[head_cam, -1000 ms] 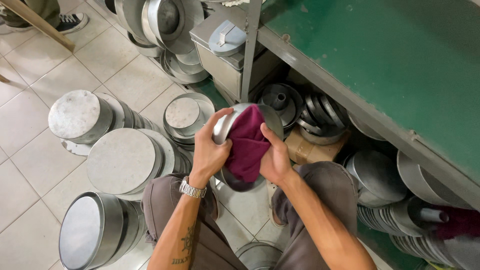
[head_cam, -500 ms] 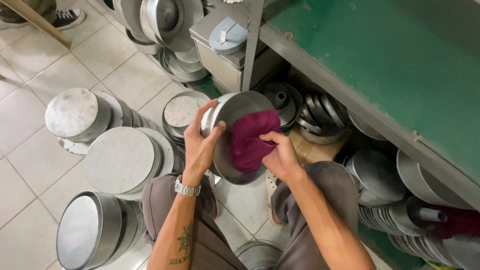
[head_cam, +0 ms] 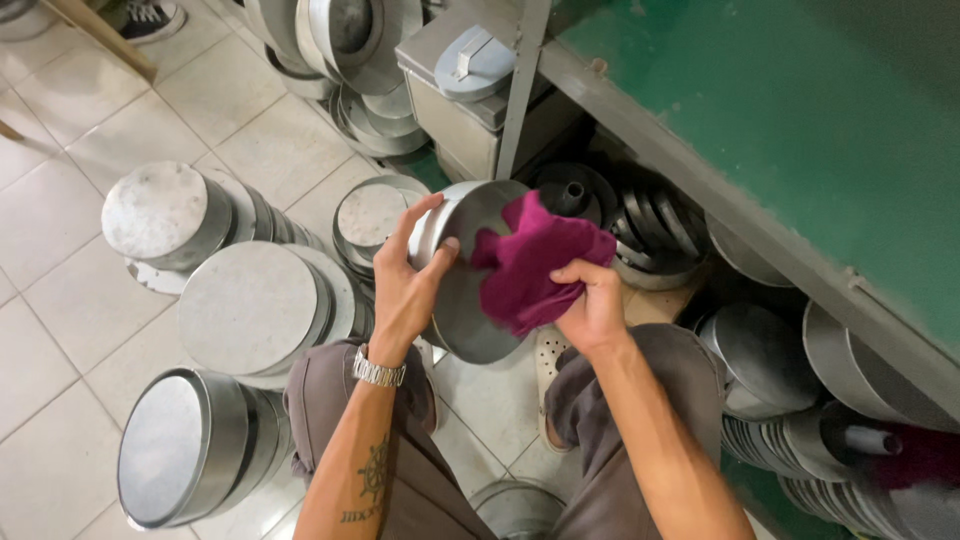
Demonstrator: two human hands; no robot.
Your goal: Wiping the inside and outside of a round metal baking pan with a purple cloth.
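**Round metal pan, in hand, being wiped with magenta cloth**

Left hand (head_cam: 405,285): gripping the rim of a round metal pan (head_cam: 470,290), fingers curling over the upper edge, thumb lying on the side wall. A metal watch (head_cam: 378,370) is sitting at the wrist.

Right hand (head_cam: 592,305): closing on a bunched magenta cloth (head_cam: 525,265) and pressing it against the pan's open face.

Pan: being held in the air above the person's knees, tilted on edge, open side facing the cloth, clear of the floor.

Surroundings: stacks of like pans (head_cam: 250,310) are lying on their sides on the tiled floor (head_cam: 60,230) to the left; more pans and ring moulds (head_cam: 650,225) are crowding under the green table (head_cam: 800,130) to the right; a grey metal box (head_cam: 470,90) is standing beyond.

Risk, as judged: the left hand is holding by the rim alone, so a hard push from the cloth could be twisting the pan loose and dropping it onto the stacks below. The thin rim could also be nicking fingers where the cloth is not covering them.
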